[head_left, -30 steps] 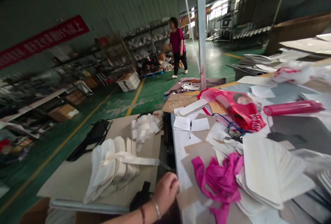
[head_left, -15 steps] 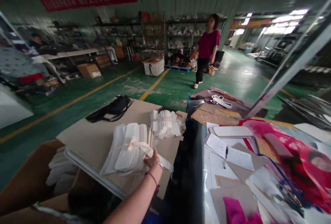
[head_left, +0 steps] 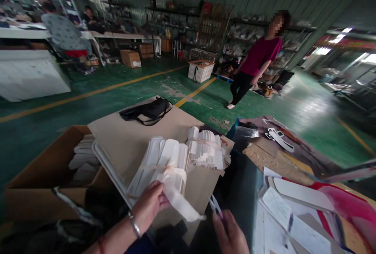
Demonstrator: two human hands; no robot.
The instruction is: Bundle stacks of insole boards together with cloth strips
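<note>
My left hand (head_left: 149,203) is closed at the near side of a tied bundle of white flat pieces (head_left: 167,154). Its fingers pinch the loose whitish fabric strip (head_left: 182,203) beside the knot, and the strip's free end hangs to the right. In my right hand (head_left: 230,232) is a pair of small scissors (head_left: 216,206), blades pointing up and apart, a short way right of the strip's end. A second tied bundle of white pieces (head_left: 205,148) lies behind the first one on the beige board (head_left: 117,132).
A black strapped item (head_left: 147,111) lies at the board's far edge. An open carton (head_left: 38,203) with pale pieces stands left. Papers and a pen (head_left: 290,222) cover the table at right. A person in a magenta top (head_left: 260,56) is on the green floor (head_left: 141,87) beyond.
My right hand has come into view with the scissors. My left hand has shifted to the near side of the knot, at the strip. The view has turned left, and the person stands nearer.
</note>
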